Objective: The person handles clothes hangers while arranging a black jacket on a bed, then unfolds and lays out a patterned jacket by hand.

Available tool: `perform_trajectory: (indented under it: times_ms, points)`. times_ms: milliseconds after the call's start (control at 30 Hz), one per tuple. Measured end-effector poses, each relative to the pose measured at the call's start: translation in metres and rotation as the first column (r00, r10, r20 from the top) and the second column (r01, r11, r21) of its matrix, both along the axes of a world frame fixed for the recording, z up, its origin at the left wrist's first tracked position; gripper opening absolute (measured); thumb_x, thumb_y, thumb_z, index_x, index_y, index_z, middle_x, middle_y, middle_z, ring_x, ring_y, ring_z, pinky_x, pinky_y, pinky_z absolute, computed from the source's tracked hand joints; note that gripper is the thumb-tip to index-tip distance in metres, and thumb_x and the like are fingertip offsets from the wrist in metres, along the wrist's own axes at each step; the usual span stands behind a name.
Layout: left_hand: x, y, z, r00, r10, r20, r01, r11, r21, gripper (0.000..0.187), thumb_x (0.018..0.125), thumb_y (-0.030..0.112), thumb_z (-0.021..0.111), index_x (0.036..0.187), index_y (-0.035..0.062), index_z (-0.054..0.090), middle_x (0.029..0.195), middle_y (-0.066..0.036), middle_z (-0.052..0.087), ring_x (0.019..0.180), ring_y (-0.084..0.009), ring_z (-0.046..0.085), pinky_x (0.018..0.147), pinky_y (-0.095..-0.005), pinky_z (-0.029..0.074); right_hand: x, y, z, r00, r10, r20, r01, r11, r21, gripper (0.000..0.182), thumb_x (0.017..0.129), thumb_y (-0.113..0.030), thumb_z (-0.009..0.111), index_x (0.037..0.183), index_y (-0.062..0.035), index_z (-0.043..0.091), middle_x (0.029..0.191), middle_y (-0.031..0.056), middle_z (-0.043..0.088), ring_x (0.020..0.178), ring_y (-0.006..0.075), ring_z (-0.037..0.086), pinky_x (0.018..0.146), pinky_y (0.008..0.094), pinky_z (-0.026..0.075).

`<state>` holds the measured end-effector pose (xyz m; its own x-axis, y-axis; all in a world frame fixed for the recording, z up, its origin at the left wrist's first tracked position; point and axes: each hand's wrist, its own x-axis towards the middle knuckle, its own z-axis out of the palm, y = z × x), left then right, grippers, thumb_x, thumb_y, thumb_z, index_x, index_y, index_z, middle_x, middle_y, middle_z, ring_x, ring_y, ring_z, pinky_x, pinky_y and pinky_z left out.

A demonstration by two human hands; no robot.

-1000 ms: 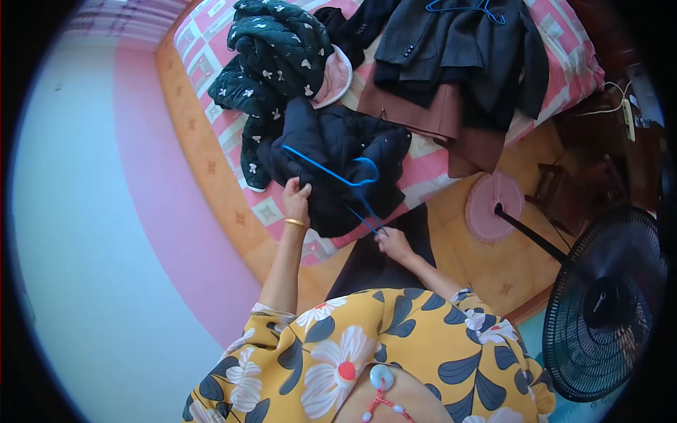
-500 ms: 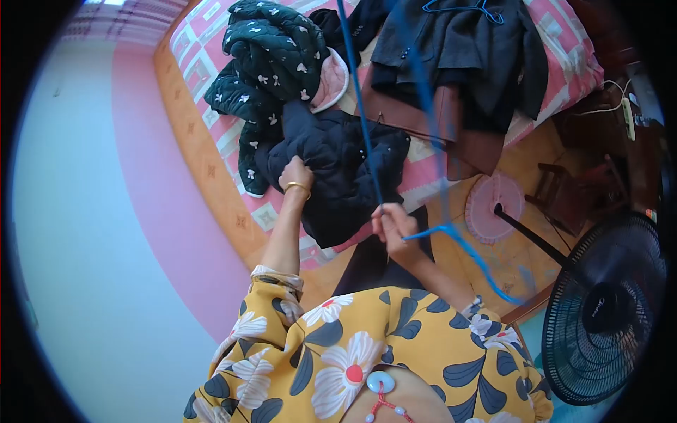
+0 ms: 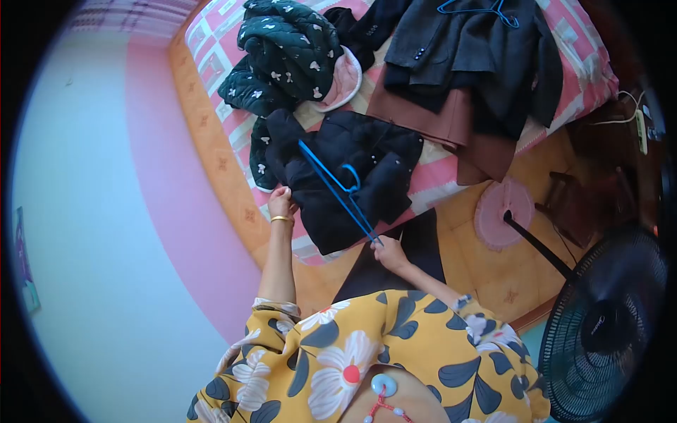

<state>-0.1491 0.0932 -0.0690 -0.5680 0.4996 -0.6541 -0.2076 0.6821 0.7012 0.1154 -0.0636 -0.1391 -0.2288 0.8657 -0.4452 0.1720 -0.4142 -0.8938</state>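
A dark padded jacket (image 3: 326,218) lies spread near the bed's front edge. At its left edge my left hand (image 3: 281,203) is closed, fingers pinching the fabric. My right hand (image 3: 390,253) grips one end of a blue clothes hanger (image 3: 331,187), just past the jacket's lower right edge. The hanger slants up and left over the jacket, its hook showing midway along it. Beyond the jacket is a dark green quilted garment (image 3: 289,60) with a white pattern and pink lining.
To the right on the pink and white bed (image 3: 441,173) lie a grey blazer (image 3: 451,53) and a brown garment (image 3: 423,113), with another blue hanger (image 3: 497,13) on top. A black fan (image 3: 599,331) stands at right on a pink-covered base (image 3: 497,218). Behind it is a wooden stool (image 3: 585,204).
The blue hanger, upright and blurred before, has come down over the jacket, still in my right hand. My left hand has shifted left and down from the jacket's upper part to its left edge.
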Motion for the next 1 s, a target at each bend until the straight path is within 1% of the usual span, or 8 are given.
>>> perform_trajectory:
  times_ms: [67,233,433,500,567,633,733,1000]
  points:
    - [-0.035,-0.009,-0.021,0.986,-0.06,-0.155,0.046,0.995,-0.093,0.008,0.085,0.018,0.059,0.087,0.0105,0.058,0.067,0.0,0.055,0.055,-0.0107,0.054,0.047,-0.0235,0.042,0.016,0.013,0.047,0.972,-0.088,-0.217,0.067,0.992,-0.103,0.014,0.087,-0.01,0.044,0.082,-0.0014,0.055,0.058,0.0037,0.051,0.054,0.0109,0.051,0.051,0.026,0.041]
    - [-0.053,0.054,-0.044,0.652,-0.472,-0.593,0.379,0.881,-0.285,0.07,0.075,0.056,0.061,0.105,-0.0063,0.055,0.102,-0.024,0.061,0.096,-0.0309,0.061,0.082,-0.0406,0.047,0.028,0.032,0.068,0.968,-0.2,-0.148,0.187,0.977,-0.101,0.013,0.086,-0.007,0.042,0.085,-0.0008,0.054,0.058,0.0084,0.054,0.053,0.0198,0.057,0.053,0.0322,0.044]
    - [0.029,0.103,-0.046,0.393,-0.807,-0.441,0.408,0.583,-0.703,0.084,0.065,0.057,0.07,0.111,-0.0122,0.051,0.115,-0.03,0.054,0.111,-0.0413,0.052,0.094,-0.0431,0.041,0.041,0.011,0.048,0.981,-0.191,-0.019,0.188,0.977,-0.102,0.013,0.086,-0.007,0.043,0.087,-0.0001,0.054,0.059,0.0068,0.054,0.054,0.0162,0.055,0.052,0.0304,0.043]
    - [-0.002,0.105,-0.07,0.475,-0.761,-0.442,0.507,0.647,-0.569,0.057,0.07,0.035,0.074,0.105,-0.0068,0.057,0.109,-0.022,0.061,0.102,-0.0359,0.058,0.089,-0.0401,0.044,0.051,0.009,0.048,0.978,-0.209,-0.004,0.208,0.973,-0.103,0.014,0.086,-0.006,0.043,0.088,0.0009,0.054,0.059,0.0049,0.053,0.054,0.0117,0.052,0.052,0.0276,0.042]
    - [0.026,0.096,-0.023,0.934,-0.284,-0.217,0.341,0.891,0.3,0.029,0.079,0.002,0.063,0.107,-0.0045,0.058,0.101,-0.009,0.062,0.089,-0.021,0.06,0.083,-0.0337,0.047,0.059,0.009,0.049,0.977,-0.215,-0.011,0.211,0.967,-0.14,0.013,0.086,-0.006,0.043,0.088,0.0008,0.054,0.059,0.0049,0.053,0.054,0.0118,0.052,0.052,0.0274,0.042]
    - [0.04,0.089,0.039,0.977,-0.209,-0.045,0.203,0.842,0.5,0.046,0.084,0.013,0.063,0.124,-0.0008,0.047,0.116,-0.015,0.057,0.101,-0.0243,0.058,0.09,-0.0363,0.046,0.064,0.014,0.052,0.972,-0.233,-0.037,0.225,0.962,-0.153,0.013,0.086,-0.006,0.043,0.088,0.0008,0.054,0.059,0.0045,0.052,0.054,0.0115,0.052,0.053,0.027,0.042]
    - [-0.035,0.066,0.003,0.903,-0.14,0.407,-0.072,0.883,0.463,0.04,0.087,0.017,0.06,0.121,-0.0017,0.048,0.115,-0.014,0.056,0.098,-0.0258,0.059,0.089,-0.0366,0.048,0.066,0.022,0.052,0.973,-0.227,-0.04,0.222,0.969,-0.111,0.011,0.086,-0.006,0.044,0.087,-0.0007,0.054,0.057,0.0073,0.052,0.052,0.0169,0.055,0.051,0.0304,0.043]
    - [-0.046,0.022,-0.082,0.961,0.157,0.229,-0.211,0.948,0.238,0.036,0.087,0.012,0.059,0.119,-0.0029,0.048,0.11,-0.013,0.058,0.097,-0.0262,0.058,0.087,-0.0372,0.049,0.016,0.091,0.106,0.927,-0.188,-0.324,0.241,0.962,0.132,0.011,0.09,-0.009,0.047,0.09,-0.0007,0.054,0.059,0.0093,0.052,0.054,0.0147,0.054,0.05,0.0278,0.041]
